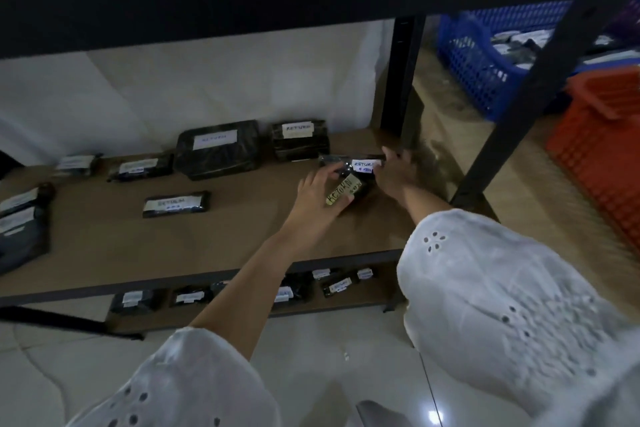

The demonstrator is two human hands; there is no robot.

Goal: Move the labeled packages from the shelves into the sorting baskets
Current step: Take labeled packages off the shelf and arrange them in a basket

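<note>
Several black wrapped packages with white "RETURN" labels lie on the brown shelf board (242,229). My left hand (317,199) grips a small black package with a yellowish RETURN label (343,192) at the shelf's right end. My right hand (393,175) closes on another small package with a white RETURN label (362,164) just behind it. A large package (216,149) and a stacked one (299,139) sit at the back. One flat package (176,204) lies mid-shelf.
A blue basket (485,55) with packages in it and an orange basket (595,156) stand on the floor to the right, beyond the black shelf posts (401,80). A lower shelf (242,295) holds more labeled packages. The dark upper shelf overhangs the top of the view.
</note>
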